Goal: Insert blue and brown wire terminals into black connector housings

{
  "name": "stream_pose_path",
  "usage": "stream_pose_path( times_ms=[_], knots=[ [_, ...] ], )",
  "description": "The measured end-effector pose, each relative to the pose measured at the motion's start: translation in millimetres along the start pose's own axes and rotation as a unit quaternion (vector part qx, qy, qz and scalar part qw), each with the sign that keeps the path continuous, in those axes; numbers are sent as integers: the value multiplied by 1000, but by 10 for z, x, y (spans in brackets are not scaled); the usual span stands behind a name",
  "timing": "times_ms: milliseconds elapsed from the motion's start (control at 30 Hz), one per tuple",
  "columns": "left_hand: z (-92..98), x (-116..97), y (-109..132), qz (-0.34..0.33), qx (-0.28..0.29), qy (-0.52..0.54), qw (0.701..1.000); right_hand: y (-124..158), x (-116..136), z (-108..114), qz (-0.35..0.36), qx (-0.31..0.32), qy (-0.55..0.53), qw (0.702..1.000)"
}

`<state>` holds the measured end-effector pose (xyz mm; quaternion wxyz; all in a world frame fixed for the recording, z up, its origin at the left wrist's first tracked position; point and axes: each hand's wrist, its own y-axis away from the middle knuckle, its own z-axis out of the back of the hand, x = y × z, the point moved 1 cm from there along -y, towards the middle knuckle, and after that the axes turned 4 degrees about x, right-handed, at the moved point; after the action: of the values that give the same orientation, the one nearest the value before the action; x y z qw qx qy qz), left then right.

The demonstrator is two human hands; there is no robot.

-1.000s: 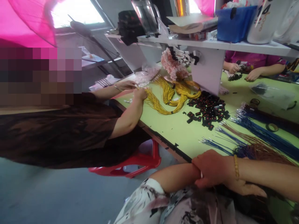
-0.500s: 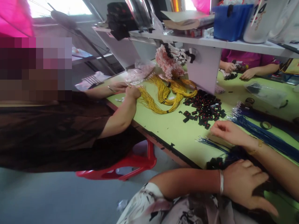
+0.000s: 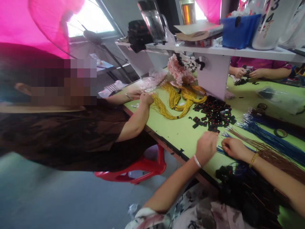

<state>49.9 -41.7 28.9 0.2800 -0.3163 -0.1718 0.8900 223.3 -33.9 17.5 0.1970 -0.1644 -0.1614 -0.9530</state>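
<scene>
My left hand [image 3: 206,147], with a silver-white bangle at its wrist, is closed over the table's front part, its fingertips facing my right hand. My right hand [image 3: 234,148], wearing a yellow bracelet, is curled with thumb and fingers pinched together. Between the two hands is a narrow gap; whatever either pinches is too small to make out. Thin blue wires [image 3: 243,165] with shiny tips run beneath and beside my right hand. Brown wires [image 3: 271,152] lie behind its wrist. Just past my left hand spreads a pile of small black connector housings [image 3: 215,112].
A co-worker [image 3: 90,136] at left handles a yellow wire bundle [image 3: 166,106]. Across the table, another person's hands [image 3: 249,73] work with small black parts. A shelf [image 3: 214,53] carries a blue bin [image 3: 240,31] and bottles. More black housings [image 3: 252,190] lie by my lap.
My left hand has risen from beside my lap, moved left and forward, and closed near my right hand. Brown wires now show behind my right wrist. The view has shifted slightly left.
</scene>
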Motion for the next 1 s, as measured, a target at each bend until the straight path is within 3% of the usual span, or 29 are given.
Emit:
stream_pose_path(
  times_ms=[100,167,233,333,433,533,600,667,733,833,933,1000],
  knots=[
    [74,675,-111,181,-25,-79,980,2,53,1,15,7,48,999],
    [50,968,-148,213,11,-110,971,3,72,-13,22,6,72,997],
    [8,1109,-155,212,48,-125,968,3,80,-26,27,8,90,996],
    [-19,1121,-129,202,72,-150,965,8,89,-17,34,17,105,994],
    [27,1047,-88,215,51,-139,965,24,91,24,24,19,89,996],
    [111,961,-56,220,-7,-20,975,40,79,68,19,18,36,999],
    [156,899,-44,241,-34,127,962,46,65,89,32,9,-15,999],
    [176,822,-38,284,-37,308,907,49,49,102,40,0,-53,998],
    [179,725,-39,319,-34,462,827,52,38,111,36,-2,-68,997],
    [172,568,-45,346,-34,586,732,61,33,121,31,-4,-66,997],
    [139,438,-37,365,-30,643,672,69,25,126,30,-13,-67,997],
    [99,376,-24,371,-29,657,656,71,13,123,28,-23,-96,995]
  ],
)
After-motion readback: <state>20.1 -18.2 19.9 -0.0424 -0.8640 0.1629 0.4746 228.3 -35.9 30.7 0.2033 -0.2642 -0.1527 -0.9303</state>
